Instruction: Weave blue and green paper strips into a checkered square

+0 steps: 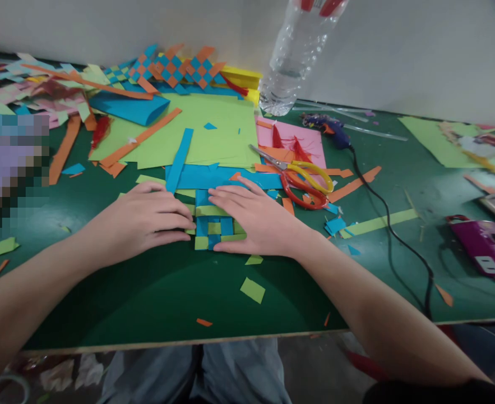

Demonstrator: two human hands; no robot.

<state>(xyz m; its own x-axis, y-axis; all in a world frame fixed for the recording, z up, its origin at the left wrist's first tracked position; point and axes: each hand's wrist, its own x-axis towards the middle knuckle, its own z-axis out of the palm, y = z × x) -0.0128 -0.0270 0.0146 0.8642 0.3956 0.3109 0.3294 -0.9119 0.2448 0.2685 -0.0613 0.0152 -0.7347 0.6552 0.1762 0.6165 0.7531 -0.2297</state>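
A small weave of blue and light-green paper strips [214, 228] lies flat on the table between my two hands. My left hand [157, 216] rests at its left side, fingers stretched out and slightly apart, fingertips touching the green strip ends. My right hand [259, 219] lies over the weave's right part with spread fingers, thumb near the lower edge, hiding that side. Just behind my hands are a wide blue paper strip [230, 177] and a narrow blue strip [183, 160], which slants upward. Scissors [310, 179] with yellow and red handles lie partly open beyond my right hand.
Green paper sheets [222, 129] and finished woven paper pieces [171, 67] lie at the back. A water bottle [291, 62] stands by the wall. To the right are a glue gun [333, 129] with its black cord [390, 219] and a purple device [482, 247]. Paper scraps are scattered around.
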